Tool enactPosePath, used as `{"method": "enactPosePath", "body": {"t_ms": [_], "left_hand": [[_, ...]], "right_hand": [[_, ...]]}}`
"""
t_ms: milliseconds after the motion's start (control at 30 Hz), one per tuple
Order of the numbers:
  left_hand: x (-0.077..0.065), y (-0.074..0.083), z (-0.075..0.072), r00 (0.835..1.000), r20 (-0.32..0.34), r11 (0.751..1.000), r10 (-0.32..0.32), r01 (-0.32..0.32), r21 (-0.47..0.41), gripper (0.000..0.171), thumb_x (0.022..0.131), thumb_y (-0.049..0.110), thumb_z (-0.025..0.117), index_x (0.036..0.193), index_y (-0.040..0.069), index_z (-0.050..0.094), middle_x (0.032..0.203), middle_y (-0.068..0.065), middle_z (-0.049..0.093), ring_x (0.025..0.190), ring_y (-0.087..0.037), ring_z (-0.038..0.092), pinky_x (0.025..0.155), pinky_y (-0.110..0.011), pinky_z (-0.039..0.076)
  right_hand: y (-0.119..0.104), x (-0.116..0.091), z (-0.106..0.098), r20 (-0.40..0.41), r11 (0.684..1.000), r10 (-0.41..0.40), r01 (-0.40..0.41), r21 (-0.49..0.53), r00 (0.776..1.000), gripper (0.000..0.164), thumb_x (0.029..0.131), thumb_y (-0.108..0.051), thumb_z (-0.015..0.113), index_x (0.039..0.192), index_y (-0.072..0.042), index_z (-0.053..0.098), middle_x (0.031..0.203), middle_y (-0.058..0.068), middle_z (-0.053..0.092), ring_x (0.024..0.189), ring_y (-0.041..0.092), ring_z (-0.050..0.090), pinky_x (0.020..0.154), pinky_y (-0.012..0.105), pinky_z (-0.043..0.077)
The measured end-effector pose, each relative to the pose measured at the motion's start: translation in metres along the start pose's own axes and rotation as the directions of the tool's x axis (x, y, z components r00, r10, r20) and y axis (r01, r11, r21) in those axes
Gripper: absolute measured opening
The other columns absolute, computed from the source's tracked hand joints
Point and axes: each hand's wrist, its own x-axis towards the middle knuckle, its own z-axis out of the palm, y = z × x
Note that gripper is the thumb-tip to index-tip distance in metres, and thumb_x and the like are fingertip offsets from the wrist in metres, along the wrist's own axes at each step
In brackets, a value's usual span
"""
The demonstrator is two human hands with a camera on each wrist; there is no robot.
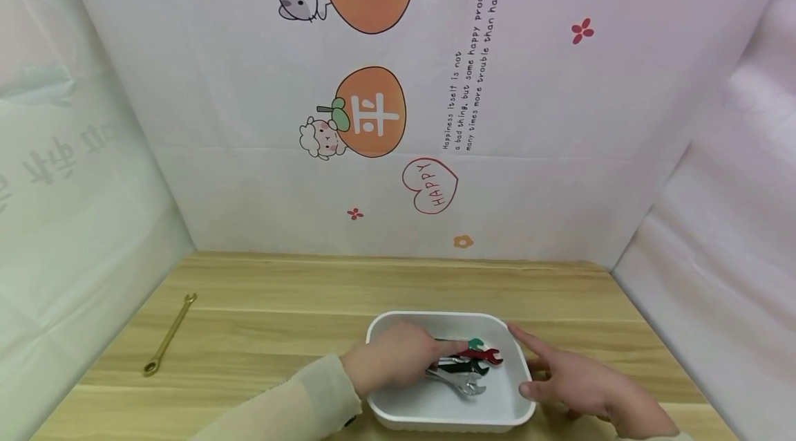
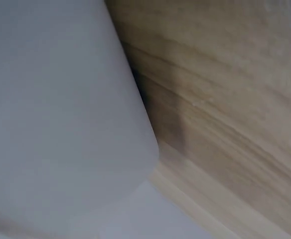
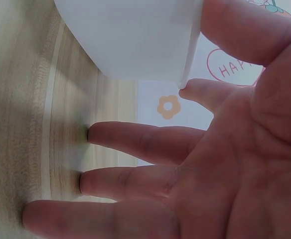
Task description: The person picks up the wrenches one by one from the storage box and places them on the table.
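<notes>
A white plastic bin (image 1: 448,410) stands on the table in the head view. Inside it lie a green-ended wrench (image 1: 476,343), a red wrench (image 1: 493,356), a black wrench (image 1: 474,368) and a silver adjustable wrench (image 1: 463,383), side by side with their heads to the right. My left hand (image 1: 401,356) reaches into the bin over the handles, its index finger stretched out to the green end; its other fingers are hidden. At the bin's right wall is my right hand (image 1: 575,382). Its thumb and index fingertip touch the rim, while the other fingers (image 3: 130,139) extend straight down to the tabletop.
A gold combination wrench (image 1: 170,336) lies apart at the left of the wooden table (image 1: 273,303). White printed cloth (image 1: 528,199) hangs behind, with pale cloth along both sides. The left wrist view holds mostly the bin's wall (image 2: 61,109) and wood grain.
</notes>
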Motion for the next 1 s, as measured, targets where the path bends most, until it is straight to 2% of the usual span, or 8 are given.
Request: {"method": "enactPosePath", "body": {"t_ms": [167, 400, 600, 767, 1000], "left_hand": [[0.001, 0.003, 0.003, 0.999, -0.032, 0.999, 0.014, -0.013, 0.031, 0.062, 0.092, 0.011, 0.064, 0.143, 0.045, 0.051, 0.054, 0.009, 0.042, 0.049, -0.009, 0.039, 0.047, -0.026, 0.038], [0.001, 0.004, -0.001, 1.0, -0.015, 1.0, 0.023, -0.023, 0.008, 0.046, 0.091, 0.013, 0.066, 0.127, 0.042, 0.062, 0.063, 0.011, 0.052, 0.054, -0.008, 0.043, 0.05, -0.026, 0.04], [0.001, 0.0, 0.0, 0.999, -0.015, 0.999, 0.046, -0.046, 0.011, 0.049, 0.093, 0.014, 0.066, 0.132, 0.042, 0.061, 0.064, 0.012, 0.054, 0.054, -0.008, 0.042, 0.051, -0.024, 0.04], [0.001, -0.003, 0.002, 0.997, -0.026, 0.997, 0.076, -0.076, -0.022, 0.049, 0.093, 0.013, 0.067, 0.133, 0.041, 0.062, 0.078, 0.016, 0.064, 0.057, -0.005, 0.043, 0.053, -0.022, 0.041], [0.001, -0.008, -0.003, 0.995, -0.06, 0.996, 0.081, -0.083, -0.037, 0.067, 0.088, 0.007, 0.07, 0.143, 0.043, 0.053, 0.076, 0.01, 0.06, 0.06, -0.006, 0.046, 0.051, -0.023, 0.04]], "right_hand": [[-0.001, -0.001, 0.0, -0.003, 1.0, 0.008, -0.008, -0.003, 1.0, 0.093, 0.09, -0.025, 0.075, 0.161, -0.029, 0.015, 0.146, 0.032, 0.04, 0.12, 0.053, 0.048, 0.063, 0.062, 0.051], [-0.004, -0.001, 0.0, 0.001, 1.0, 0.019, -0.019, 0.003, 1.0, 0.094, 0.089, -0.025, 0.075, 0.161, -0.029, 0.015, 0.146, 0.032, 0.039, 0.122, 0.053, 0.046, 0.064, 0.063, 0.051], [-0.003, -0.001, 0.001, 0.002, 1.0, 0.016, -0.016, -0.002, 1.0, 0.093, 0.09, -0.026, 0.075, 0.161, -0.029, 0.015, 0.146, 0.031, 0.04, 0.123, 0.054, 0.045, 0.064, 0.062, 0.051], [-0.001, -0.001, 0.0, 0.003, 1.0, -0.001, 0.001, -0.006, 1.0, 0.093, 0.09, -0.026, 0.074, 0.161, -0.029, 0.015, 0.146, 0.03, 0.04, 0.123, 0.054, 0.045, 0.064, 0.061, 0.051], [-0.001, -0.002, 0.001, 0.005, 1.0, -0.025, 0.025, 0.004, 1.0, 0.092, 0.091, -0.025, 0.074, 0.161, -0.029, 0.014, 0.147, 0.031, 0.039, 0.123, 0.053, 0.046, 0.063, 0.061, 0.051]]}}
